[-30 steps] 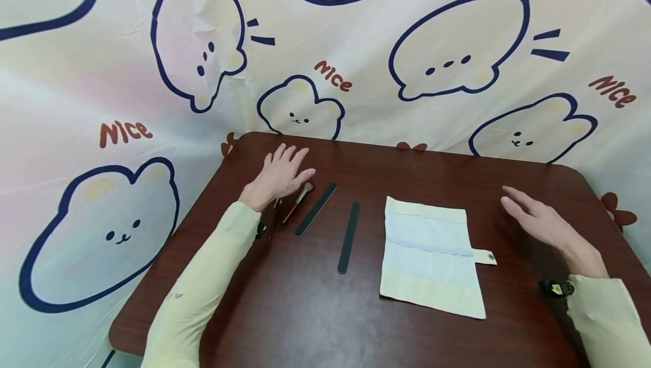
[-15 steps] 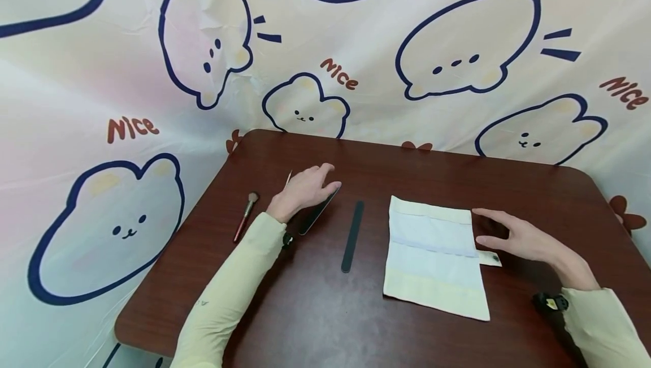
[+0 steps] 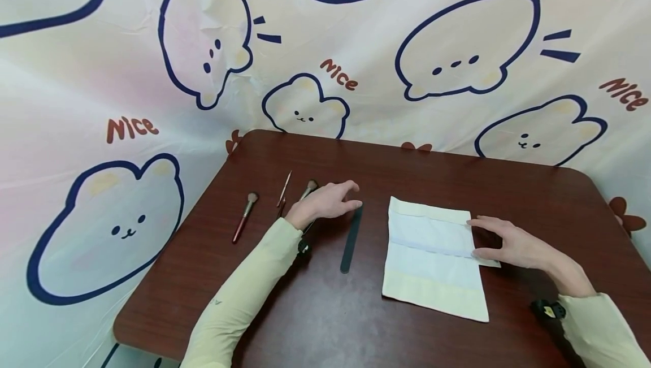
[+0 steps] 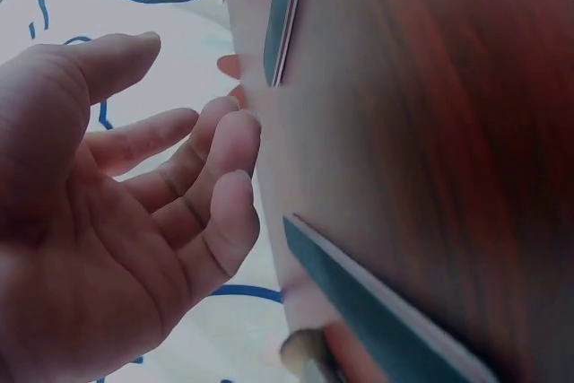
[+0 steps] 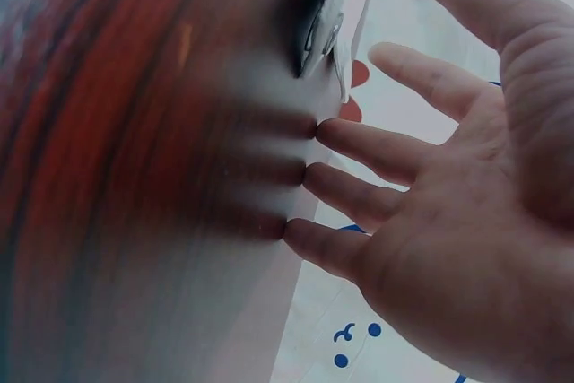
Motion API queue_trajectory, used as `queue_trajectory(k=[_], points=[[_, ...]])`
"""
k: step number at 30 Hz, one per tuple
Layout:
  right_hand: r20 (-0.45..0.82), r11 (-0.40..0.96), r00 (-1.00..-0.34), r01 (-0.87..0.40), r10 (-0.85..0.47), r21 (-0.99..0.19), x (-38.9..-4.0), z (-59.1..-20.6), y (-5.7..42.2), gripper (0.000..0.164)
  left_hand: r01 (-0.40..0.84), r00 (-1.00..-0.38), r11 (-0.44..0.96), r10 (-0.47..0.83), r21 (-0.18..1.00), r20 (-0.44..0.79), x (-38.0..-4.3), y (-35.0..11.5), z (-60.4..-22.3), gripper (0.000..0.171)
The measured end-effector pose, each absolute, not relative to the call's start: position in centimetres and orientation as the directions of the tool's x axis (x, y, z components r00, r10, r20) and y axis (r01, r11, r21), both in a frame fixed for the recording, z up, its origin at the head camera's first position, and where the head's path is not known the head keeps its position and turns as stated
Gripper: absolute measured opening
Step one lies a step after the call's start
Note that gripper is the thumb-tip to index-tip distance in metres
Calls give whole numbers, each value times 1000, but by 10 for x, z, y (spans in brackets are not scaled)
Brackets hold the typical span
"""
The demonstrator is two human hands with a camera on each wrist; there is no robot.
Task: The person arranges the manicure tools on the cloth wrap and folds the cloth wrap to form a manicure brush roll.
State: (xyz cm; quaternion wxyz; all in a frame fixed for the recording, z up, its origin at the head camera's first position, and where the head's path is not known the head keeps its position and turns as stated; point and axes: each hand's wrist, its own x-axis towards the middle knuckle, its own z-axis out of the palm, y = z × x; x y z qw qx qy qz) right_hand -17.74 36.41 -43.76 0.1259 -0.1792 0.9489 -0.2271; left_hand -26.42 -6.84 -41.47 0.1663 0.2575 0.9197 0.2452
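Observation:
In the head view, my left hand (image 3: pixel 328 205) hovers at the far end of a dark nail file (image 3: pixel 351 238), its fingers loosely bent and holding nothing. The left wrist view shows that nail file (image 4: pixel 287 20) beyond the fingers and a second nail file (image 4: pixel 377 311) below them; my forearm mostly hides the second one in the head view. My right hand (image 3: pixel 519 246) is at the right edge of an unfolded cream and pale blue fabric case (image 3: pixel 432 260), partly covering its snap strap (image 3: pixel 490 263). Its fingers are spread, with fingertips at the tabletop in the right wrist view.
Left of my left hand lie a red-handled makeup brush (image 3: pixel 246 218), a thin pointed stick (image 3: pixel 285 187) and another brush (image 3: pixel 309 188) partly behind the hand. The brown table (image 3: pixel 305 323) meets a cartoon-printed cloth (image 3: pixel 371 113) at its back edge.
My left hand has moved right and nearer, from above the brushes, past one nail file to the other. My right hand has moved left to the fabric case's edge. The tools and case stay put.

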Motion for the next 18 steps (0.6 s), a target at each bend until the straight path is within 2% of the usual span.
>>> queue_trajectory(k=[10,18], points=[[-214,864,-896,-276,-390,-422,-176,-438,358,80,403,-773,756,583,515,-249,-265,-65,-421,47],[-256,884,-891,-261,-376,-388,-178,-438,358,82,394,-778,790,558,469,-287,-270,-64,-425,49]])
